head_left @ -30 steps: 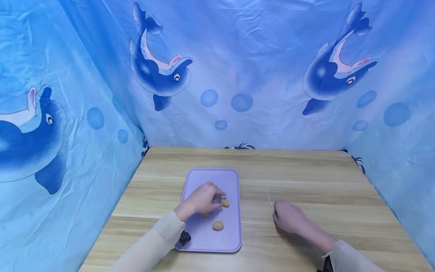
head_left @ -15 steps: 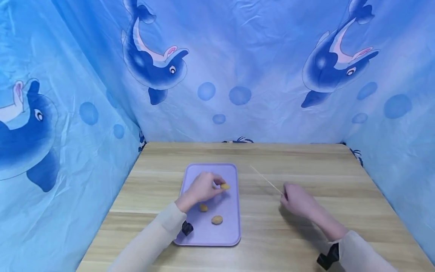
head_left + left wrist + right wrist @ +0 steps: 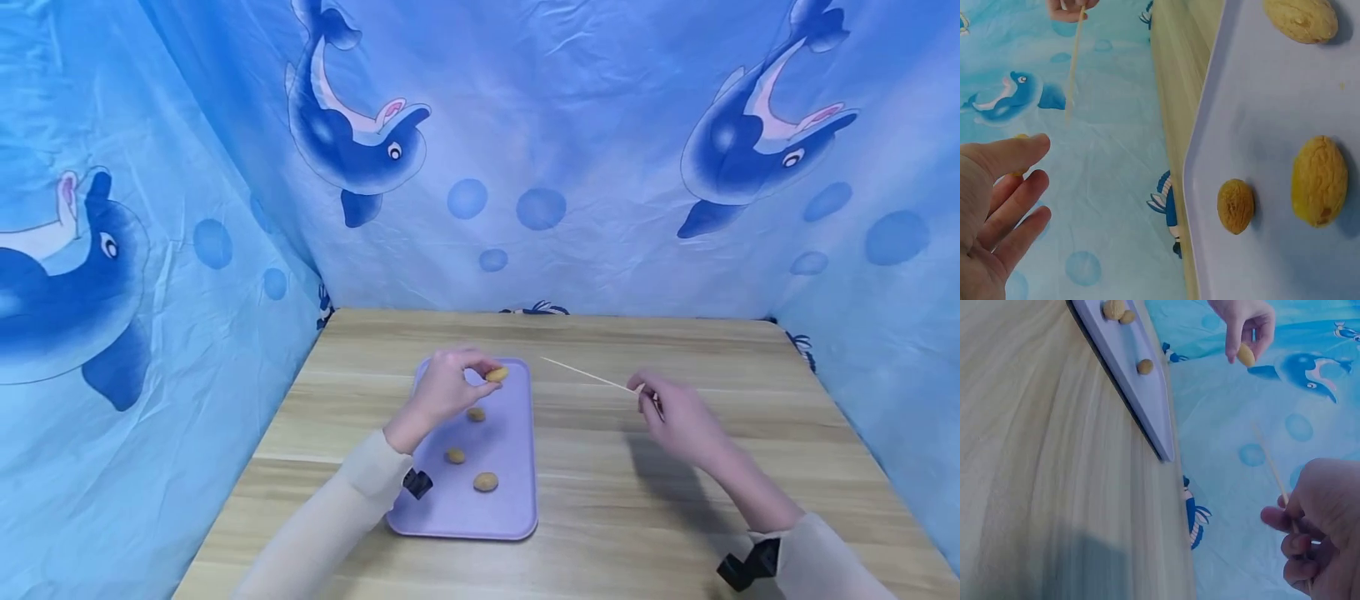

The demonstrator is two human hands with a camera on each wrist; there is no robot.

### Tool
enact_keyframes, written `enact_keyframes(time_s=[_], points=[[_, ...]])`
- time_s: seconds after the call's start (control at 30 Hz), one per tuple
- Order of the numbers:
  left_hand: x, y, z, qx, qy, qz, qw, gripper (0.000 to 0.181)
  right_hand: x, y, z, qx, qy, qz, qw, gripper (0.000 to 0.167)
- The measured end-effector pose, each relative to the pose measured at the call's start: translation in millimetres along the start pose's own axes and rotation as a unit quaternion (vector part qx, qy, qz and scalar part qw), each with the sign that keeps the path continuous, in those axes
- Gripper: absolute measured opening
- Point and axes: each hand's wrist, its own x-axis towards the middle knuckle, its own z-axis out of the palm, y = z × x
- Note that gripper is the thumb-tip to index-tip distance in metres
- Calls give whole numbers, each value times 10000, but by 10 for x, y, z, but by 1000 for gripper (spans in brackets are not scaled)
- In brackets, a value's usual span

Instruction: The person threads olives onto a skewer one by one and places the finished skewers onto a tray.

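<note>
The left hand (image 3: 442,390) pinches a small yellow-brown potato-like piece (image 3: 497,375) between thumb and fingers, raised above the far part of the purple tray (image 3: 510,521). Beneath and nearer, three more such pieces (image 3: 485,482) lie on the tray. To the right, the right hand (image 3: 684,421) grips a thin wooden skewer (image 3: 588,374) near one end, its tip pointing left toward the held piece without touching it. In the right wrist view, curled fingers wrap the skewer (image 3: 1277,475). The left wrist view shows the held piece (image 3: 1020,164) mostly hidden behind the thumb.
A wooden table (image 3: 600,517) lies under the tray. Blue curtains with printed dolphins (image 3: 352,133) hang behind the table and along both sides. Dark wrist devices (image 3: 417,483) sit at both sleeves.
The left hand has taken hold of a piece and lifted it away from the tray. The right hand has risen and moved away from the body, the skewer turning to point left.
</note>
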Motion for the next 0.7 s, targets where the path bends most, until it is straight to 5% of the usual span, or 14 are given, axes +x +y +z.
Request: enact_keyframes(time_s=[0.3,0.53,0.7], points=[[30,16,34,-512,80,-218,9984,22,11,-73,93,314,648,-745,9946,19],[91,61,37,-1568,-113,-661,9853,18,23,-117,84,498,606,-899,9929,24],[84,48,48,-1720,-35,-629,9831,13,13,-107,74,468,589,-916,9930,25]])
